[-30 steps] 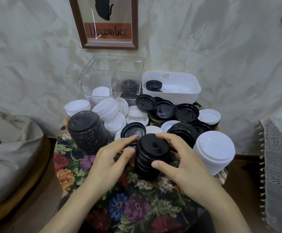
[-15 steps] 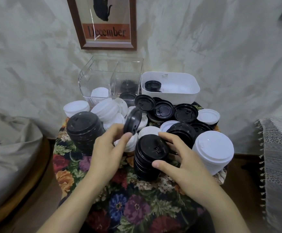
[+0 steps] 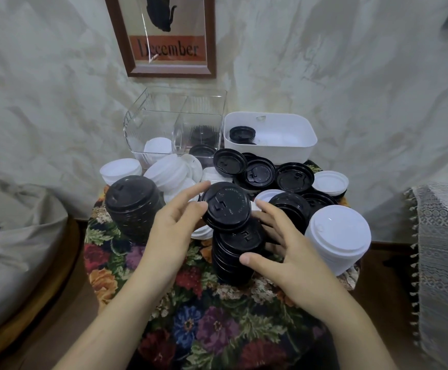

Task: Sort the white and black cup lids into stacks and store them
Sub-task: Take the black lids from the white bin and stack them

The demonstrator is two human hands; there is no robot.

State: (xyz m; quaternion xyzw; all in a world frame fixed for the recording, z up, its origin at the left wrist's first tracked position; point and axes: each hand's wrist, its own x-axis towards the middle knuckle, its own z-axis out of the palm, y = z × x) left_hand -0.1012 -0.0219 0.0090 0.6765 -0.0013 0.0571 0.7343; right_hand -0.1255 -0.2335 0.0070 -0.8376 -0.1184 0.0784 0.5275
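Your left hand (image 3: 174, 231) pinches the black lid (image 3: 226, 206) by its rim between thumb and fingertips, tilted just above the black stack (image 3: 234, 257), angled, I'd say, to drop on square. Your right hand (image 3: 284, 252) cups that stack, fingers spread behind, thumb in front, bracing it against toppling.

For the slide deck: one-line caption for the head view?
Left hand holds a black lid over the black stack steadied by the right hand on a flowered table.
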